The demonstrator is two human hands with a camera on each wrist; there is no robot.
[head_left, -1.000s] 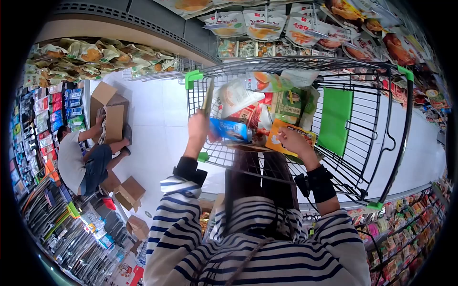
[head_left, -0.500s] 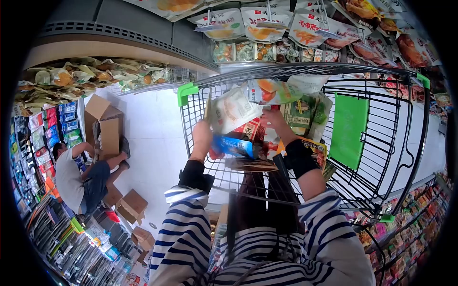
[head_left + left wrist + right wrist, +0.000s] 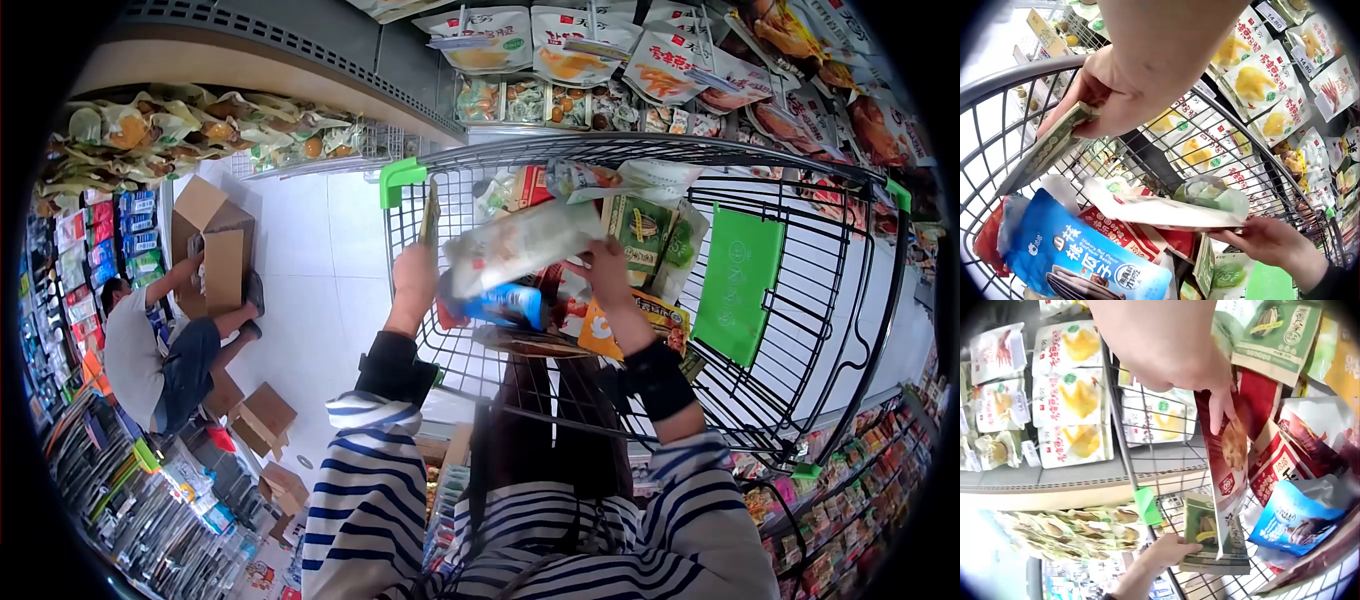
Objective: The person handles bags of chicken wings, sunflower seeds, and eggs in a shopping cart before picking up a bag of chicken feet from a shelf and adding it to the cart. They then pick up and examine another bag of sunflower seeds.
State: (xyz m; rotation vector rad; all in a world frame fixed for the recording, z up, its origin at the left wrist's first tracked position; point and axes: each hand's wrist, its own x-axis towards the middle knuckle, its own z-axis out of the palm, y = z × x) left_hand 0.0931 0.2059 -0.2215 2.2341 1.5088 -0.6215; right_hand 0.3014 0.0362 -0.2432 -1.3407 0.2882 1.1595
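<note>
My left hand [image 3: 414,285] grips a flat green bag [image 3: 431,212] by its edge, held on end at the cart's left side; the left wrist view shows thumb and fingers pinching the bag [image 3: 1044,150]. The right hand [image 3: 608,285] pinches the right end of a pale bag [image 3: 530,240] above the other packs. In the right wrist view this bag [image 3: 1229,450] shows a red and white face. Beneath it lie a blue bag [image 3: 505,303] and red packs [image 3: 1116,231]. A yellow-orange pack [image 3: 650,325] lies below the right hand.
The wire cart [image 3: 800,290] has a green panel [image 3: 740,285]. Shelves with hanging white bags [image 3: 485,42] stand beyond it. At the left, a person [image 3: 140,350] crouches by an open cardboard box [image 3: 225,245]; more boxes [image 3: 265,418] lie on the floor.
My right hand has gone from over the yellow-orange pack to the pale bag and now pinches it. That bag has turned and shifted toward me. The left hand keeps the green bag.
</note>
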